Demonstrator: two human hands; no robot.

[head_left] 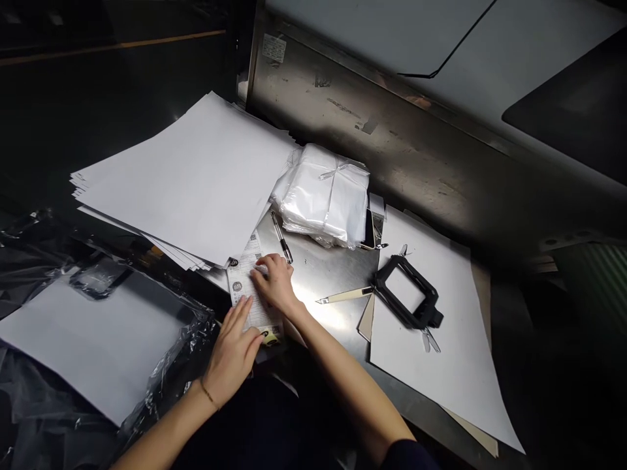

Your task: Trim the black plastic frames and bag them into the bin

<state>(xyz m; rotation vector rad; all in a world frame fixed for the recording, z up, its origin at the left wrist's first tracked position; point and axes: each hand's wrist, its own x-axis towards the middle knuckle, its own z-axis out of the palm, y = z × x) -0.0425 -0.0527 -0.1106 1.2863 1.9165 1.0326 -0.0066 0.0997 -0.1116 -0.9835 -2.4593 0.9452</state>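
A narrow printed label sheet (252,294) with round black marks lies at the front edge of the metal table, partly under the paper stack. My left hand (234,349) rests flat on its lower left side, fingers stretched out and thumb beside a yellow sticker (270,337). Higher on the sheet, my right hand (275,279) has its fingers curled, with thumb and forefinger close together at the paper. Whatever is between those fingertips is too small to make out. Just above the right hand lies a black pen (281,238).
A tall stack of white paper (191,176) overhangs the table's left side. Behind is a tied bundle of clear plastic bags (326,189). A utility knife (345,296) and a black frame (407,292) lie rightward on white sheets (441,365). A metal panel (372,130) rises behind.
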